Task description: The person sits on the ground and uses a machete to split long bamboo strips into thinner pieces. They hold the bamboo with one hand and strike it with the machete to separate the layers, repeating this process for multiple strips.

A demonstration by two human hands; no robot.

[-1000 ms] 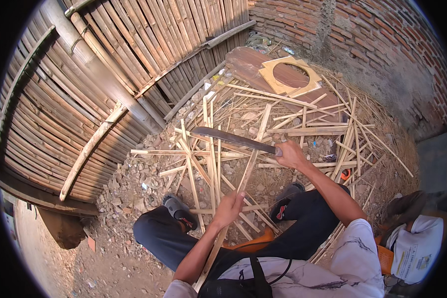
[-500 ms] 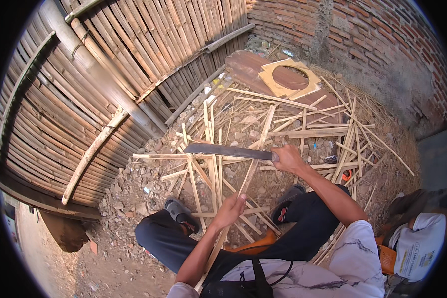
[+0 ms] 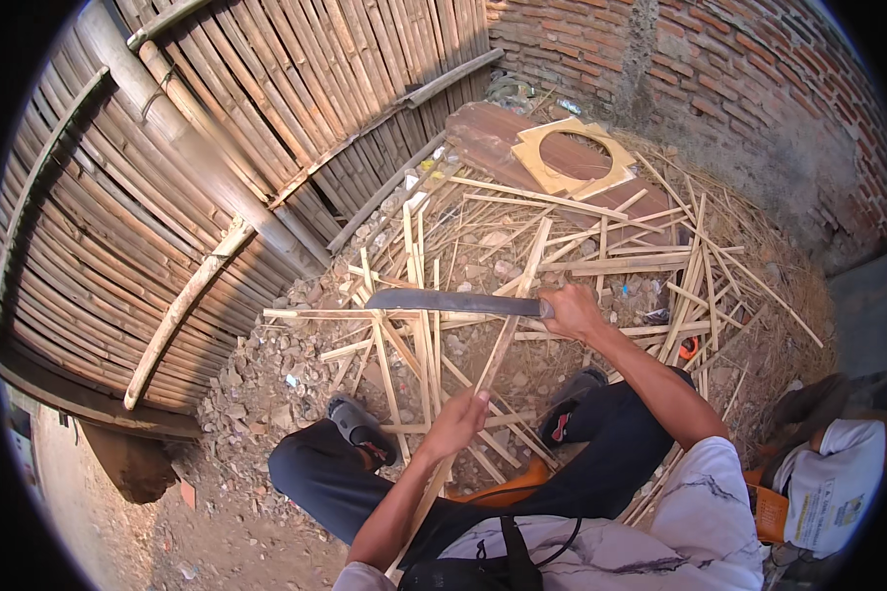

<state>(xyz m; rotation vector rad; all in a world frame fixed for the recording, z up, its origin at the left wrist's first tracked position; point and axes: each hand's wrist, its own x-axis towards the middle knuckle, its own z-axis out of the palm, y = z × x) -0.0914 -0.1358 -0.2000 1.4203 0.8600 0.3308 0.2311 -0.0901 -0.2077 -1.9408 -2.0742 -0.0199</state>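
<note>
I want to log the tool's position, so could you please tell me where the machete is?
In the head view the machete is at centre, gripped by the right hand, its blade pointing left above the bamboo strip.

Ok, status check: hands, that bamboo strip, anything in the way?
Right hand shut on machete, blade level, raised. Left hand shut on bamboo strip, tilted up from the lap. Loose bamboo slats scattered under the blade.

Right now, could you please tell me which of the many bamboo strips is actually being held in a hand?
The long bamboo strip that the left hand grips, slanting up from the lap under the machete held by the right hand. The other strips lie loose on the ground.
</note>
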